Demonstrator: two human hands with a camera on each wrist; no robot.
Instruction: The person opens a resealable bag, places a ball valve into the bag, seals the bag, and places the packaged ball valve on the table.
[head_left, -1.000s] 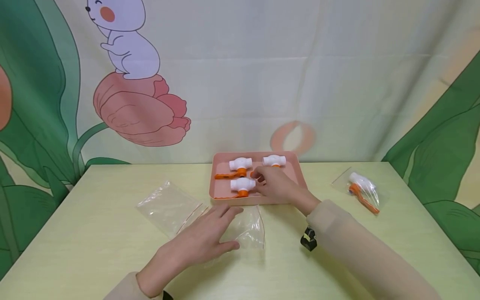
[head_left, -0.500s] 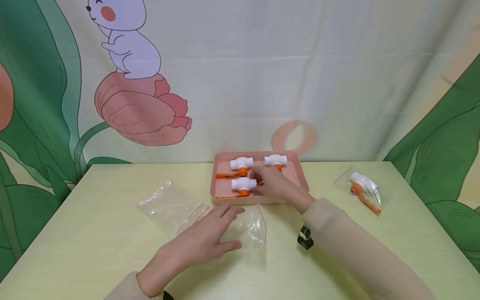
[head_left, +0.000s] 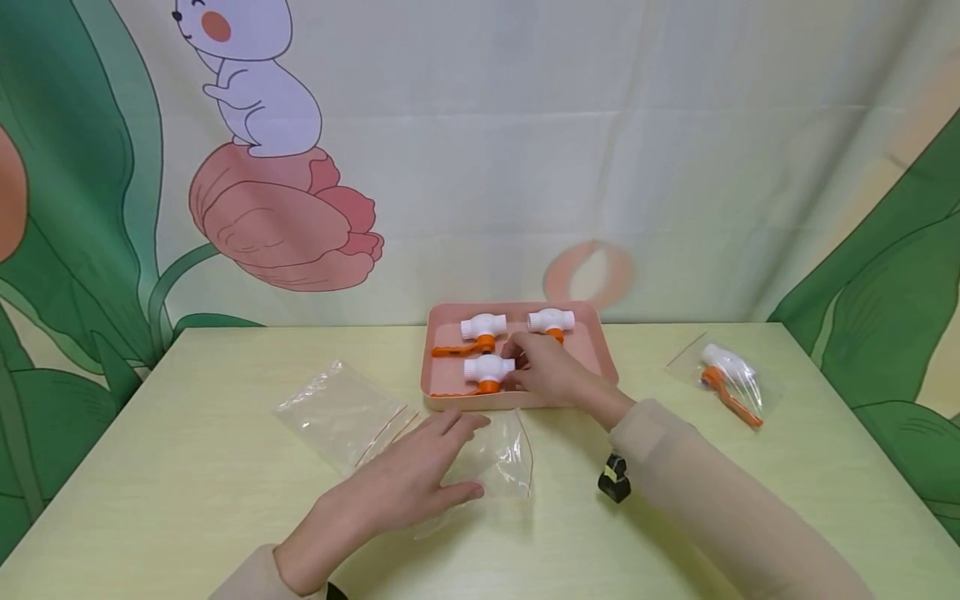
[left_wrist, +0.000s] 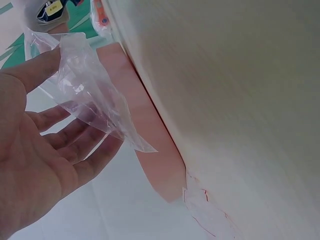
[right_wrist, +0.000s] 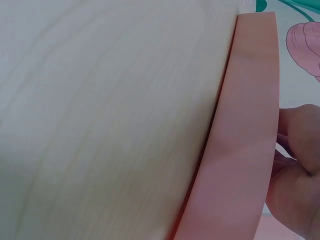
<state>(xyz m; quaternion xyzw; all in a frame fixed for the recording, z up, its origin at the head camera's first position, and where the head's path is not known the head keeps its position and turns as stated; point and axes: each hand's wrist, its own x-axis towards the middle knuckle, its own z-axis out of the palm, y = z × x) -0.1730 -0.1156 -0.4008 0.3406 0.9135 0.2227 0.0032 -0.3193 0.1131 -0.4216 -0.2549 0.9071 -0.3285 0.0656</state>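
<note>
In the head view my right hand reaches into the pink tray, its thumb and fingers bent around the right end of the front white ball valve with an orange handle. The right wrist view shows only part of that hand behind the tray wall; the valve is hidden there. My left hand holds a clear zip bag in front of the tray. In the left wrist view the thumb and fingers stand apart, with the bag raised between them.
Two more ball valves, one at back left and one at back right, lie in the tray. Flat zip bags lie on the table at left. A bagged valve is at right. A printed curtain hangs behind.
The front valve has shifted very slightly to the right with my right fingers at its end. My left hand and its bag stay nearly still.
</note>
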